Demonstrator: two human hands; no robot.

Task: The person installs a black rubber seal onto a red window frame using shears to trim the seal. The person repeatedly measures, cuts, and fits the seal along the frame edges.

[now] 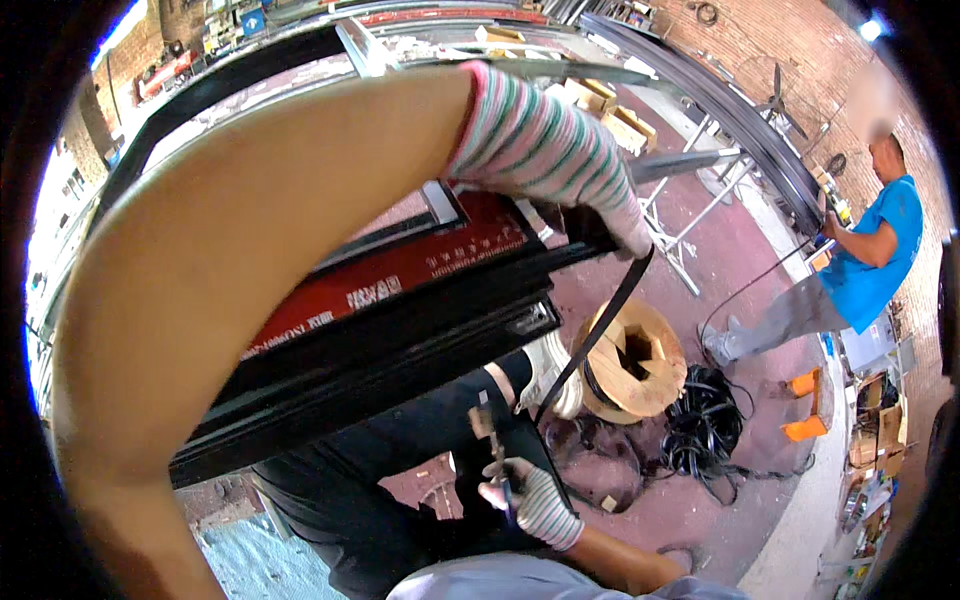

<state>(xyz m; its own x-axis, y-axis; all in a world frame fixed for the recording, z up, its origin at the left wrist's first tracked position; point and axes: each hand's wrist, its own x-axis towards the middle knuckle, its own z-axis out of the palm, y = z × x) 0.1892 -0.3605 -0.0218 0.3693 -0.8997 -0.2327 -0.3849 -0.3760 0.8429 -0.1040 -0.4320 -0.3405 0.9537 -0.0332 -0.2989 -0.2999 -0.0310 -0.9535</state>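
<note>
My left arm arches over a black frame profile point(400, 350) with red printed film along it. My left hand point(570, 165), in a striped knit glove, is bent over the frame's right end. Its fingers are closed at a flat black strip point(605, 325), which hangs from them toward the floor. Part of that grip is hidden behind the glove. Low in the middle, my right hand point(537, 505), also gloved, is closed around a slim tool point(487, 430) with a tan upper end. Blur hides the tool's exact kind. It is held apart from the frame, over my dark trousers.
A wooden spool point(640, 360) stands on the floor, with a tangle of black strip point(705, 425) beside it. An orange bracket-like piece point(808, 405) lies farther right. A person in a blue shirt point(885, 260) stands by a rack of long dark profiles point(740, 110). Cardboard boxes point(628, 130) are behind.
</note>
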